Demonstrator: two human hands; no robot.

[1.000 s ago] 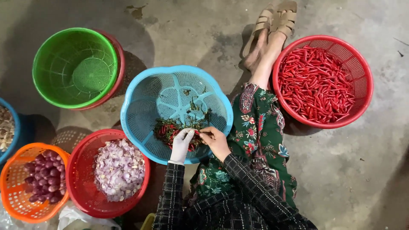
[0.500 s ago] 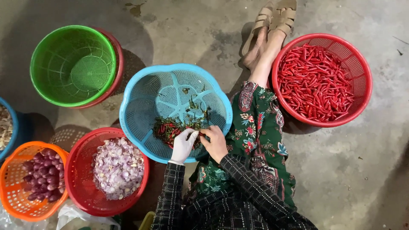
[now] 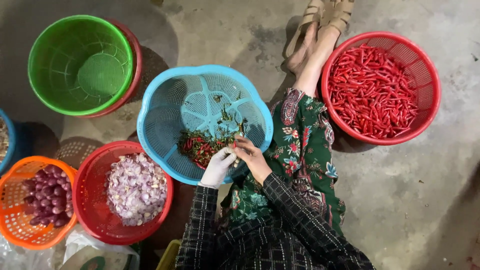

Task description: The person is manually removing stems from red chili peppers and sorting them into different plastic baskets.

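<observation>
Nearest to me: the left hand (image 3: 218,166), in a white glove, and the bare right hand (image 3: 254,159) meet over the near rim of the blue basket (image 3: 160,122). Fingers of both are pinched narrow on one small red chili (image 3: 235,146); too small to read its long axis.

Just beyond the fingertips, inside the basket on its near side, lies a heap of red chilies and green stems (image 3: 200,146). It sits ahead and slightly left of the hands, so the gloved left hand is the nearer one.

Left of me: a red basket of peeled shallots (image 3: 136,187), an orange basket of unpeeled shallots (image 3: 42,197).

Farther: a green basket (image 3: 50,40), and far right, past the outstretched leg (image 3: 310,135), a red basket of whole chilies (image 3: 372,90), well apart.
</observation>
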